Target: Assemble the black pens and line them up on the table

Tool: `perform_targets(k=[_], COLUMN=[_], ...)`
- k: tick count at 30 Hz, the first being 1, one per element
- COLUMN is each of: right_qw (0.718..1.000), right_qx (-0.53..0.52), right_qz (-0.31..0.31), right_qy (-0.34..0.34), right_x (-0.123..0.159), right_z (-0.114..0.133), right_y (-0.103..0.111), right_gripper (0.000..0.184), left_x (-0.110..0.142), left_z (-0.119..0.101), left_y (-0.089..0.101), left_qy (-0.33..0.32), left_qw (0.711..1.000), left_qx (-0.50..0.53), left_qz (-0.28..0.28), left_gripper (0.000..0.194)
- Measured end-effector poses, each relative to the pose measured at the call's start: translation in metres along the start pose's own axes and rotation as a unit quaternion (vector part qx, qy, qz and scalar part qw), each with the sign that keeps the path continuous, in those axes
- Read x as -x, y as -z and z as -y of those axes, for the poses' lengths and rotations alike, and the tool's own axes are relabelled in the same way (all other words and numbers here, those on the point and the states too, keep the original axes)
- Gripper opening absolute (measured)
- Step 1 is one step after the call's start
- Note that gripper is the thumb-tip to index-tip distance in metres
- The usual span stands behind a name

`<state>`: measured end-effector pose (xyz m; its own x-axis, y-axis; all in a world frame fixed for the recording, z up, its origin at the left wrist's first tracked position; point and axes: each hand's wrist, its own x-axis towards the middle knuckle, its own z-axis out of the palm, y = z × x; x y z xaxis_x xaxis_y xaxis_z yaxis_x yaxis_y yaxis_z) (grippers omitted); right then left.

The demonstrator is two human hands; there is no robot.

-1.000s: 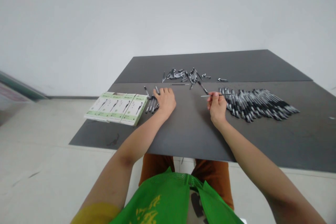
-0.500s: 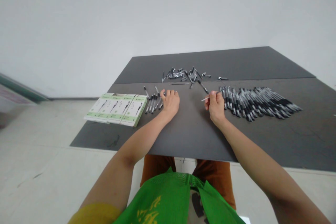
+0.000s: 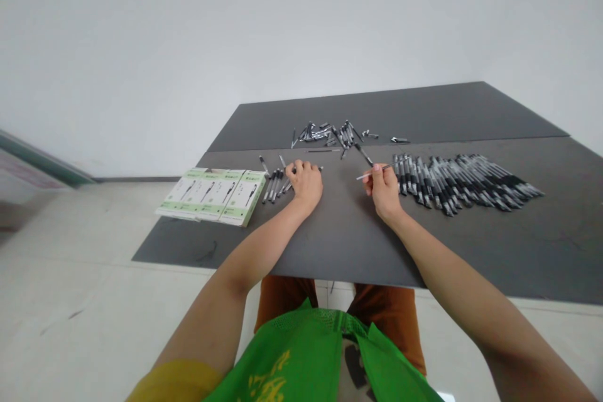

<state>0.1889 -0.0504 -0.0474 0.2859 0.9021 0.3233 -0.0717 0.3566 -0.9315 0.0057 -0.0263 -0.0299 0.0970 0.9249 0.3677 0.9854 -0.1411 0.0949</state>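
Observation:
My left hand (image 3: 307, 183) is closed around a pen barrel (image 3: 321, 168), mostly hidden by the fingers, with a dark end showing on the right. Just left of it lies a small group of pen barrels (image 3: 272, 187). My right hand (image 3: 386, 191) pinches a thin pen refill (image 3: 362, 177), whose pale end points left and whose dark end points right. Beside that hand, on its right, spreads a large pile of pens (image 3: 464, 181) with black grips.
Green and white pen boxes (image 3: 211, 195) stand at the left of the dark table (image 3: 348, 239). Farther back are loose caps and pen parts (image 3: 318, 133), a single refill (image 3: 323, 151) and a pen part with a black grip (image 3: 363, 154). A white wall (image 3: 301, 25) rises behind.
The dark end of a pen barrel now shows at the right of my left hand. My right hand has shifted slightly left and up with the refill, which lies flatter.

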Motion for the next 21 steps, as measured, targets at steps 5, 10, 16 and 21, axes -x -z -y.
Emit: perform_targets(k=[5, 10, 16, 21], right_qw=[0.999, 0.988, 0.954, 0.932], right_qx=[-0.033, -0.119, -0.216, -0.280], right_qz=[-0.018, -0.025, -0.009, -0.017], right_qy=[-0.030, -0.097, -0.208, -0.228], right_x=[0.001, 0.006, 0.012, 0.011], right_z=[0.005, 0.012, 0.012, 0.010], right_y=[-0.002, -0.005, -0.008, -0.006], right_gripper=[0.050, 0.050, 0.041, 0.035], left_x=[0.008, 0.033, 0.043, 0.037], left_z=[-0.008, -0.029, -0.039, -0.037], left_y=[0.006, 0.007, 0.001, -0.002], left_qy=[-0.036, -0.106, -0.180, -0.182], left_qw=[0.996, 0.970, 0.947, 0.946], left_qx=[0.087, 0.214, 0.251, 0.247], left_qz=[-0.011, 0.050, 0.092, 0.105], left_gripper=[0.029, 0.029, 0.028, 0.030])
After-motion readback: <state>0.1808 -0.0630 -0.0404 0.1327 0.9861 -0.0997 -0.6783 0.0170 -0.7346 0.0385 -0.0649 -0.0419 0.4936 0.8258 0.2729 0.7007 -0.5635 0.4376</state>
